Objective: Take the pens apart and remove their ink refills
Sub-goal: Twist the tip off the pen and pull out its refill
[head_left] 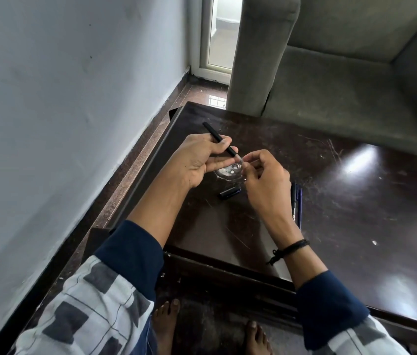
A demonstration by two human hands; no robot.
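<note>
Above the table's (356, 201) left part, the left hand (197, 160) grips a slim matte-black barrel (219, 138) angled far-left, the right hand (266, 178) pinches the pale refill (239, 157) at its near-right end, with dark pens (296, 203) lying just right.

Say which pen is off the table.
The black pen gripped by the left hand, right hand pinching its tip. The other pens lie flat on the table.

One black pen (224, 143), one loose cap (230, 192), at least two other pens (293, 206), one table (356, 213).
</note>
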